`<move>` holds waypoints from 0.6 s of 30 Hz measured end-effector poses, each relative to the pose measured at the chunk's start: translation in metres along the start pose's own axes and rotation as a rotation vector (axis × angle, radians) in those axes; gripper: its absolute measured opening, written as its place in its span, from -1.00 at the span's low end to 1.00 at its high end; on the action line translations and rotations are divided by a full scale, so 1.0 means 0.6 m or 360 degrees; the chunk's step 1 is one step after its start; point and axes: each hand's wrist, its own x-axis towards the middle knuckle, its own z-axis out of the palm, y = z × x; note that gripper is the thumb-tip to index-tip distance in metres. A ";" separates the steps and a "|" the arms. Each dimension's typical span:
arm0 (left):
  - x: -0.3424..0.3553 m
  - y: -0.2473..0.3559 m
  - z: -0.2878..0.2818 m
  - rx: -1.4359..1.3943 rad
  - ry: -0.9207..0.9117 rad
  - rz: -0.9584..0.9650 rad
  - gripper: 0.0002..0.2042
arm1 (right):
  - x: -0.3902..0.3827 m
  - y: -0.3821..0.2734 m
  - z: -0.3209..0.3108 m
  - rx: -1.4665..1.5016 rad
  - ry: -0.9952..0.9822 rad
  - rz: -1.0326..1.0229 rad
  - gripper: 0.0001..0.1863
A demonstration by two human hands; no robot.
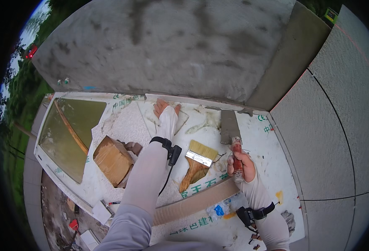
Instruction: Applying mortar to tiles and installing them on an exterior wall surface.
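My right hand (244,165) is closed around the red handle of a trowel (229,126). Its flat rectangular blade points away from me, smeared with grey, over the white board (260,144) near the foot of the grey wall. Farther left, my left hand (166,108) lies with fingers apart on a pale flat piece (183,122) beside the wall's lower edge; part of that piece is hidden by my wrist. Between my arms a wide paintbrush (199,158) with a wooden handle rests on the board.
A torn cardboard box (112,161) sits left of my left forearm. Beyond it is an opening (69,134) with a wooden stick across it. A cardboard strip (199,201) and blue-and-clear plastic (220,209) lie near me. A grey wall (184,50) stands ahead, panels (331,138) at right.
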 end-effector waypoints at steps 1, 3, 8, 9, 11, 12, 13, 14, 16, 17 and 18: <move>0.005 0.005 0.003 0.0043 -0.0109 -0.0078 0.08 | 0.004 0.000 0.005 0.0072 -0.0019 0.0039 -0.73; 0.011 0.018 0.011 0.0037 -0.0070 -0.0101 0.10 | 0.009 -0.004 0.013 0.0130 -0.0055 0.0088 -0.75; 0.009 0.029 0.027 0.0062 -0.0012 -0.0145 0.15 | 0.012 -0.005 0.022 -0.0042 -0.0024 -0.0045 -0.65; 0.009 0.028 0.027 0.0082 0.0075 -0.0150 0.15 | 0.012 -0.005 0.024 -0.0032 -0.0022 -0.0037 -0.65; 0.007 0.027 0.027 0.0081 -0.0016 -0.0132 0.14 | 0.013 -0.005 0.026 -0.0004 -0.0042 -0.0009 -0.66; 0.007 0.026 0.027 0.0092 0.0003 -0.0144 0.14 | 0.014 -0.005 0.027 0.0027 0.0017 -0.0004 -0.67; 0.005 0.026 0.028 0.0061 0.0038 -0.0109 0.14 | 0.014 -0.006 0.028 -0.0005 0.0023 -0.0016 -0.67; 0.003 0.026 0.028 0.0032 0.0019 -0.0087 0.13 | 0.015 -0.007 0.029 -0.0016 -0.0032 -0.0013 -0.67; 0.003 0.027 0.029 0.0045 0.0071 -0.0080 0.12 | 0.014 -0.010 0.031 -0.0018 0.0012 -0.0046 -0.66; 0.002 0.027 0.029 0.0047 0.0042 -0.0083 0.12 | 0.015 -0.012 0.032 -0.0025 0.0004 -0.0056 -0.66; 0.002 0.027 0.029 0.0061 0.0064 -0.0083 0.12 | 0.015 -0.014 0.033 -0.0034 0.0003 -0.0061 -0.66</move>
